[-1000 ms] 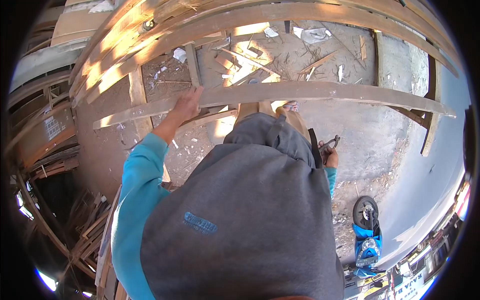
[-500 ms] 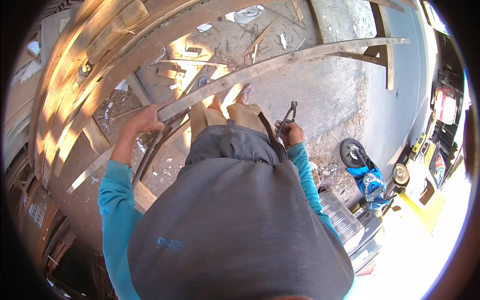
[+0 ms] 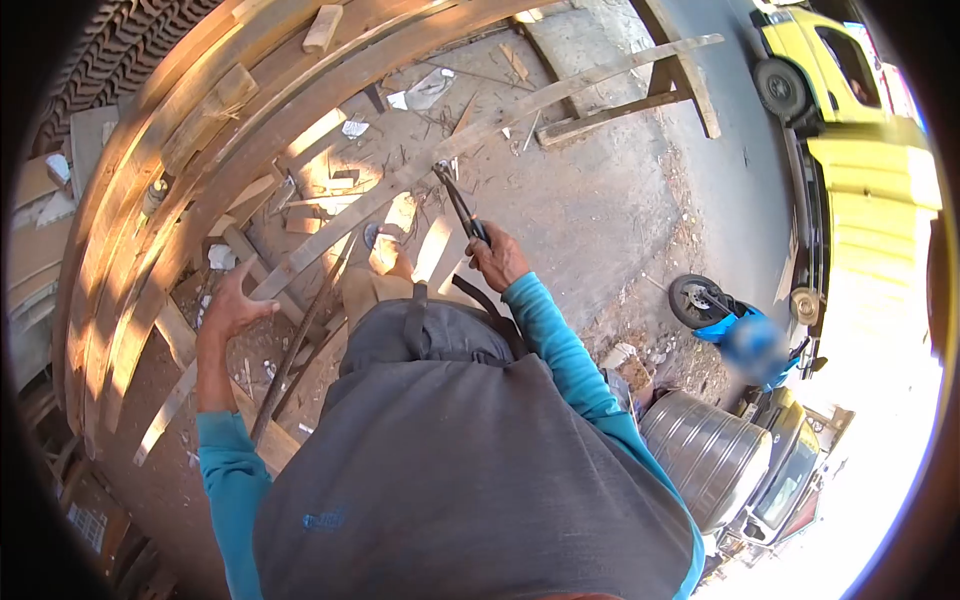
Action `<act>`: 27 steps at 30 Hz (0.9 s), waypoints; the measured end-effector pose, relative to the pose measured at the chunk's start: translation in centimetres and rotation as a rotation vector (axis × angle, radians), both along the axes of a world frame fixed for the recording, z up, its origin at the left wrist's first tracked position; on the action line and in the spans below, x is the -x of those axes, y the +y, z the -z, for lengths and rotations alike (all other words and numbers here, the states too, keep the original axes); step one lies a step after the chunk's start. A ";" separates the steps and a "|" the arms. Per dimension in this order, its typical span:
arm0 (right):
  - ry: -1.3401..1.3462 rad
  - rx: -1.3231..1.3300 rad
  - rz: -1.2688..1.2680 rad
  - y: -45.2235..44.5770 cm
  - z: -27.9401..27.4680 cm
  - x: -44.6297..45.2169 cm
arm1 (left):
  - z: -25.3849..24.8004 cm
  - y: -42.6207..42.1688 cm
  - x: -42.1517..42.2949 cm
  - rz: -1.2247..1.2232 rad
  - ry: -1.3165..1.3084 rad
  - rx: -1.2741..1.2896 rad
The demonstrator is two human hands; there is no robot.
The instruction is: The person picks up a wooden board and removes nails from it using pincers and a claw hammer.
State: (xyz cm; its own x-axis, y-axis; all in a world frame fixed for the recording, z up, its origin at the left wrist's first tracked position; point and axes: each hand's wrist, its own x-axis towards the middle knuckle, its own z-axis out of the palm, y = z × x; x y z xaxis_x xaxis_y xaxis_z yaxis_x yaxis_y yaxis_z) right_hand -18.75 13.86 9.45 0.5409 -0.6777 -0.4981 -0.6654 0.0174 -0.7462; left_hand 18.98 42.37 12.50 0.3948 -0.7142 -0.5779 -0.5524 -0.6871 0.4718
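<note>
Plank slants up rightward; left hand, grip spread, straddles it; right hand, grip wrapped round pincers, nearer its middle

nothing legible, blue shirt print included

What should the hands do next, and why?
Perhaps the left hand should grip the plank firmly: it's spread open there, while the pincers in the right hand point at the wood, so holding it steady might help.
</note>
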 end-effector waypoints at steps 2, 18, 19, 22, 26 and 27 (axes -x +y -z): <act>-0.062 0.006 0.034 2.0 0.0 3.0 | -0.1 2.6 0.4 -0.027 -0.054 -0.014; -0.392 -0.114 0.814 17.8 1.2 20.3 | 7.8 9.8 2.0 -0.092 -0.396 -0.015; -0.408 -0.114 0.785 18.1 0.5 19.8 | 6.9 9.4 2.5 -0.090 -0.415 -0.029; -0.383 -0.148 0.682 19.5 -1.5 18.7 | 7.8 9.4 2.4 -0.152 -0.418 -0.046; -0.333 -0.222 0.560 21.5 -0.5 19.0 | 8.2 9.6 2.3 -0.134 -0.429 -0.010; -0.323 -0.256 0.560 22.0 -0.1 19.3 | 8.4 9.7 2.1 -0.101 -0.444 0.014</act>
State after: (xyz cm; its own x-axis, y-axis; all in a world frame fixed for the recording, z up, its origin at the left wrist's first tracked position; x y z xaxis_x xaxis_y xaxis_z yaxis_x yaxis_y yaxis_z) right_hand -38.00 35.89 9.53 0.2921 -0.7808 -0.5524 -0.2502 0.4951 -0.8320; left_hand 16.84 52.09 4.12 0.6698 -0.6664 -0.3276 -0.6342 -0.7429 0.2144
